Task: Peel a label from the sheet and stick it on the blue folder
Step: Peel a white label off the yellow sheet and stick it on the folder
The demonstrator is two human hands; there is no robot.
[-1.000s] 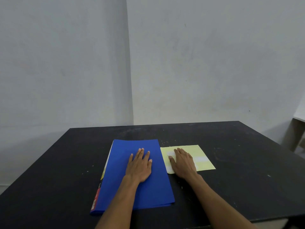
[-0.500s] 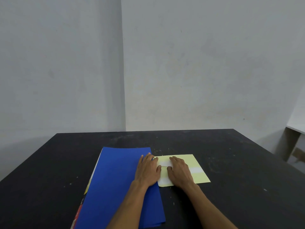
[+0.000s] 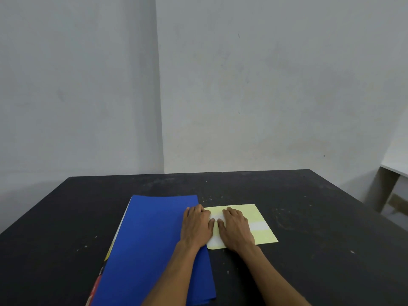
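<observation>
A blue folder [image 3: 152,241] lies flat on the black table [image 3: 309,217], left of centre. To its right lies a pale yellow label sheet [image 3: 262,235] with white labels on it; one white label [image 3: 257,226] shows to the right of my hands. My left hand [image 3: 196,226] rests across the folder's right edge, its fingers on the sheet's left part. My right hand [image 3: 237,228] lies palm down on the sheet. The two thumbs touch over a white label [image 3: 215,216] between the hands. Whether any label is lifted is hidden by the fingers.
Papers with yellow and red print [image 3: 97,286] stick out from under the folder's left side. A white shelf or desk [image 3: 395,173] stands off the table's right side. Grey walls rise behind the table.
My left hand has slid right from the middle of the folder onto the sheet's left part, meeting my right hand. The view has shifted, so folder and sheet sit lower in frame.
</observation>
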